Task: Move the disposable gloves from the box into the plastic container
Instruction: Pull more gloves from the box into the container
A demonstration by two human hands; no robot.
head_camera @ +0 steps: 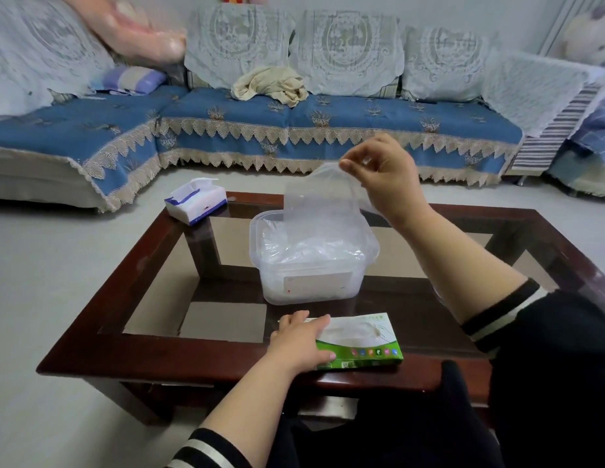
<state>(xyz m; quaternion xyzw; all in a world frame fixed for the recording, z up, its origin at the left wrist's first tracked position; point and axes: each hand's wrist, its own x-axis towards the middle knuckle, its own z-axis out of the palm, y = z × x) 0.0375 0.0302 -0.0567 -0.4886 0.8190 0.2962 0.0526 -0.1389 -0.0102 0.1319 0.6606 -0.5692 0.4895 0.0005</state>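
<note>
The person sits at the near edge of a dark wooden coffee table [91, 336] with glass panels. The tub [311, 265], a clear plastic one with no lid on, stands in the middle of the tabletop, and everything else is easiest placed from it.

Right above the tub, the right hand [385, 173] is raised, its thumb and fingertips pinching the top edge of a thin clear glove [314, 197]. The glove hangs down from the pinch, its lower end reaching the tub's far rim. Inside the tub lies a loose heap of more gloves [308, 251], filling much of it; a pale label shows on the tub's near wall.

Just in front of the tub, nearer the person, the box [362, 342] lies flat on the table's near rail, green and white, with an oval opening on top. The left hand [301, 339] rests on the box's left end, fingers laid fairly straight over the top and the thumb against the near side, pressing it down.

Behind the tub and to its left, a blue and white tissue pack [196, 204] sits on the table's far corner. Well beyond the tub stretches a sofa [294, 123] with a blue cover and lace throws, a crumpled beige cloth [274, 86] on its seat.
</note>
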